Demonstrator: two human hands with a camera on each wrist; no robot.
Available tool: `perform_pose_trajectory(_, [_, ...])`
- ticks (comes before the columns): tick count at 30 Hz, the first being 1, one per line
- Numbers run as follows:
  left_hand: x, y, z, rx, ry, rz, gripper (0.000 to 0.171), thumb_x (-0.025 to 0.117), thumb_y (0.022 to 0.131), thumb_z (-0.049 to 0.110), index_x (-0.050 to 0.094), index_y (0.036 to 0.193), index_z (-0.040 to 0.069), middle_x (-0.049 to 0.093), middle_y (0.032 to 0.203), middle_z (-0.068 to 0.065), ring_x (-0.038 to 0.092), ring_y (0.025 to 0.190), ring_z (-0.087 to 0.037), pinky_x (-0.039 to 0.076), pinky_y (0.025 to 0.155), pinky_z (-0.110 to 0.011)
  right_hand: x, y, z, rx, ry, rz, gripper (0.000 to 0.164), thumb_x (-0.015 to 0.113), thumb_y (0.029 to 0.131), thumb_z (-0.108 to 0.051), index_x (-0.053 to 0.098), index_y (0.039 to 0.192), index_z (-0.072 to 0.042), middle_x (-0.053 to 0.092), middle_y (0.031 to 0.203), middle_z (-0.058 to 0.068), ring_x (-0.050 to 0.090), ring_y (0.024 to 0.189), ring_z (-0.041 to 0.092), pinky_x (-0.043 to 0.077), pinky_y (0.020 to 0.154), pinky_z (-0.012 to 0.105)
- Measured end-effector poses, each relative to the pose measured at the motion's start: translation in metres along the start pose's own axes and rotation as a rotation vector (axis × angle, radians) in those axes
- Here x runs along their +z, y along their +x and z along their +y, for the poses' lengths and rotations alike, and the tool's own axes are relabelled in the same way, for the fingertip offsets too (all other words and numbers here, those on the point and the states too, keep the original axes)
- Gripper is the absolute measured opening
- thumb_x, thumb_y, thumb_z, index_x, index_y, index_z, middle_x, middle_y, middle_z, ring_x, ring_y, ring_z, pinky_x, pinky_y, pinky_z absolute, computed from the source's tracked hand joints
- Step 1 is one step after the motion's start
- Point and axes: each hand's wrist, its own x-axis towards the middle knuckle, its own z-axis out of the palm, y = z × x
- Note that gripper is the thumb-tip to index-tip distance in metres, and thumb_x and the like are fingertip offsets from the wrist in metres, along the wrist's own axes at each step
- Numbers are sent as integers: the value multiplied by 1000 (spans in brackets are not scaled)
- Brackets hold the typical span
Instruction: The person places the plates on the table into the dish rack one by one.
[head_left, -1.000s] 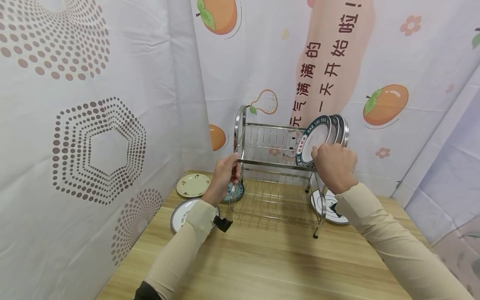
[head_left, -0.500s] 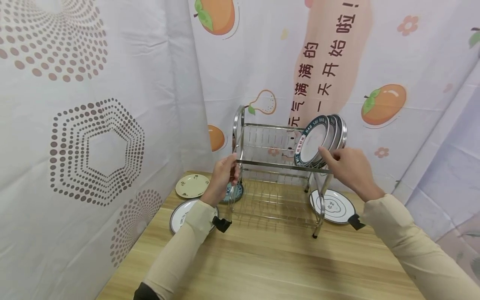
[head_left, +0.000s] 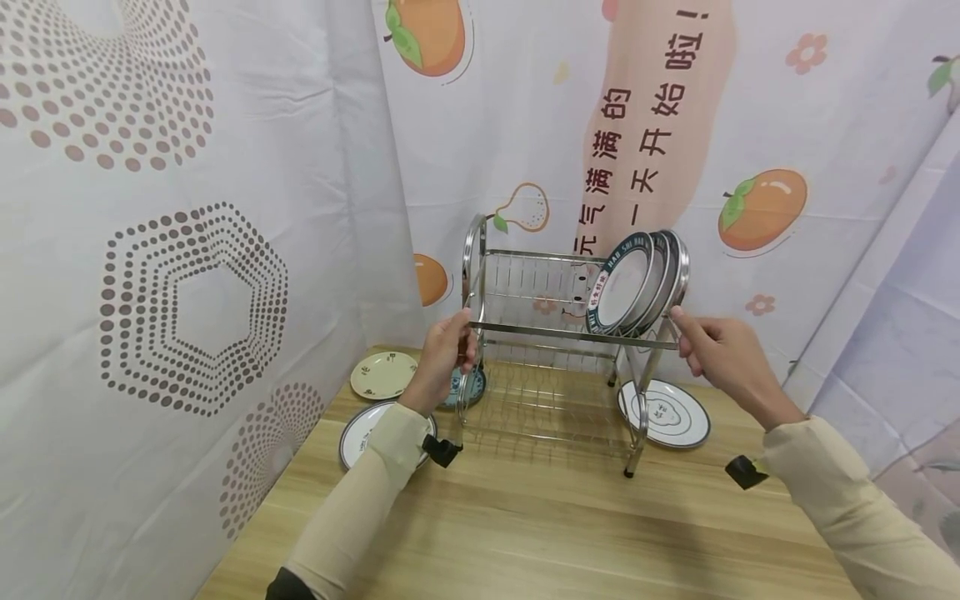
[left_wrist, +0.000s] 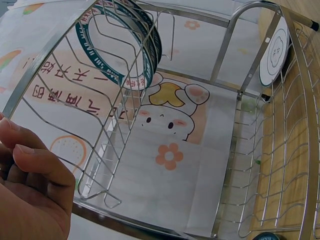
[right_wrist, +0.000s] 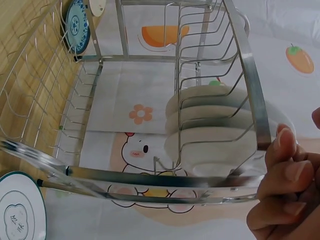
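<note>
A two-tier metal dish rack stands on the table. My left hand grips its upper left front corner, thumb on top and fingers curled at the rail. At the opposite corner, my right hand pinches the end of the upper rail between thumb and fingers; the right wrist view shows these fingertips right at the metal corner. Several white plates with dark green lettered rims lean upright at the right end of the upper tier. From the right wrist, the plates' pale undersides show through the wires.
A cream plate and a dark-rimmed white plate lie left of the rack. Behind its left legs is a blue patterned plate. Another white plate lies at the right. Printed curtains hang along the left and back.
My right hand has come away from the plates and moved right and down to the rack's upper right corner. My left hand stays at the left corner. The plates remain in the upper tier.
</note>
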Motion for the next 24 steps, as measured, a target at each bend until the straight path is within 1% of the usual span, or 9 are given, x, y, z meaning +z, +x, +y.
perform_pose_trajectory(5, [0,-1,0,-5,1,7,52,53,107,40,44,64,11,49,57,0,41,44,-11,36,43,-22,-4,-7,12,33,11,-9,66,41,106,-61,64,78,-5,57,54,6,45,44,17,37,42,35])
perform_pose_trajectory(13, [0,0,-1,-18,-6,17,51,54,105,40,44,65,11,49,57,0,40,44,-11,36,43,-22,-7,-17,35,83,51,-41,68,39,107,-59,63,81,-1,56,56,7,45,42,17,38,41,36])
perform_pose_trajectory(18, [0,1,-2,-24,-3,15,52,54,106,42,44,65,12,50,57,0,40,44,-11,36,43,-22,-8,-21,53,102,21,-51,70,35,108,-58,63,83,0,56,57,9,46,44,16,38,42,35])
perform_pose_trajectory(24, [0,2,-2,-18,4,12,52,54,106,41,45,64,11,50,57,0,41,44,-11,36,43,-22,-7,-26,78,164,9,-62,72,33,108,-60,64,85,1,57,58,9,47,45,17,38,43,35])
